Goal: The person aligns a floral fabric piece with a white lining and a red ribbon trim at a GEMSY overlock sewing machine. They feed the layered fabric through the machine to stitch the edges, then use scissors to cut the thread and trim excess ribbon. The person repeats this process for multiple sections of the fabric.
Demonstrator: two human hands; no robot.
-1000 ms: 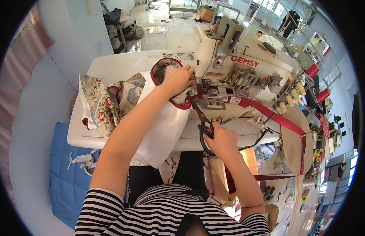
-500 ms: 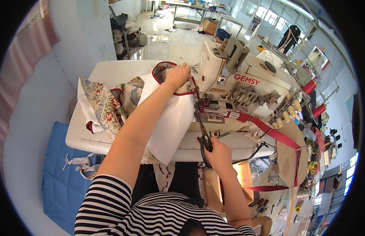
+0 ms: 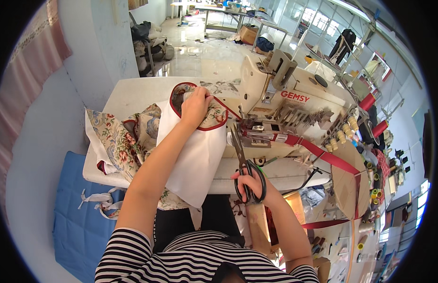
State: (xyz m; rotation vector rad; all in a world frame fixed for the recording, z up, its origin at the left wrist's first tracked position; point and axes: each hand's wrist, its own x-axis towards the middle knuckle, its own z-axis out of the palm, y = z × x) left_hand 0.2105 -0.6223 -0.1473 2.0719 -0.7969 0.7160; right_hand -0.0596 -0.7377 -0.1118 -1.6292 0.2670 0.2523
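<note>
My left hand [image 3: 196, 106] is closed on the edge of a fabric piece [image 3: 195, 158], white on one side and floral on the other. Dark red binding [image 3: 212, 127] trims its curved edge. From that edge a thin red strip [image 3: 231, 109] runs across to the sewing machine [image 3: 299, 92]. In my right hand [image 3: 252, 184] is a pair of black-handled scissors [image 3: 239, 146], its blades pointing away from me, slightly parted, just right of the fabric. Wide red binding tape [image 3: 318, 155] feeds into the machine's guide from the right.
More floral fabric [image 3: 117, 134] lies at the left of the white machine table [image 3: 129, 89]. A blue cloth [image 3: 82, 212] with white straps on it sits at lower left. Thread cones [image 3: 367, 102] stand at right, beside a cardboard disc [image 3: 344, 188] carrying tape. Farther back are worktables [image 3: 228, 10].
My left hand has drawn the bound fabric left and slightly nearer, stretching the strip to the machine. The scissors have come back from the fabric edge, and their handles have turned.
</note>
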